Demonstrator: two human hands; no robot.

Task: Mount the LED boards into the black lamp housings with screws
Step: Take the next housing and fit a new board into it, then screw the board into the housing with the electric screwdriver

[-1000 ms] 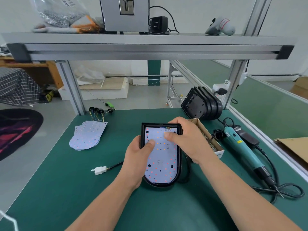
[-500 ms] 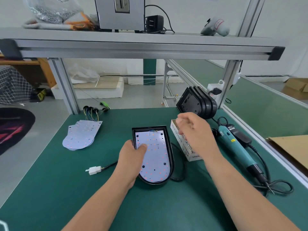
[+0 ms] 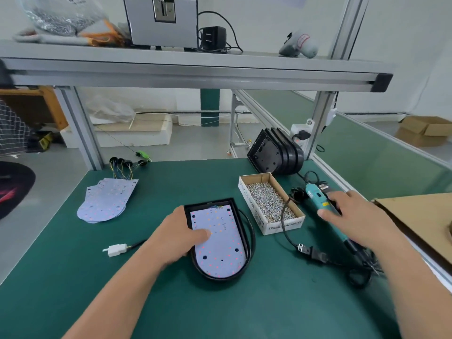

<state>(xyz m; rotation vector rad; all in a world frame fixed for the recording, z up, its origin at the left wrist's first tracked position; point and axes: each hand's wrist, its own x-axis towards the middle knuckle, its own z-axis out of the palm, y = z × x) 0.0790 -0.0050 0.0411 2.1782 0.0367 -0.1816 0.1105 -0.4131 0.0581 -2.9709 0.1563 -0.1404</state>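
The left hand (image 3: pixel 181 237) holds the black lamp housing (image 3: pixel 221 277) by its left wall, the thumb laid flat on the LED board (image 3: pixel 217 243) inside it. The right hand (image 3: pixel 354 216) is spread with relaxed fingers over the body of the teal electric screwdriver (image 3: pixel 315 196), which lies along the right edge of the bench (image 3: pixel 220 309); whether the fingers have closed on it cannot be told.

The housing sits in the middle of the bench, flat end toward the far edge and rounded end toward the near edge. The pale board fills it nearly wall to wall, dotted with small red and orange spots and a few dark holes (thin coloured wires show at its far end). A black cable (image 3: pixel 253 238) loops round the housing's right side, and a white connector (image 3: pixel 117 249) lies to its left.

Between the housing and the screwdriver stands an open cardboard box (image 3: pixel 252 209) of silver screws (image 3: pixel 269 201). Spare black housings (image 3: pixel 276 155) lean in a stack at the far right corner; loose LED boards (image 3: pixel 107 200) are piled toward the far left corner.

A second ago both hands lay on the board. Half a second ago the right hand hung over the screw box; it has since crossed to the screwdriver, while the left has kept its hold.
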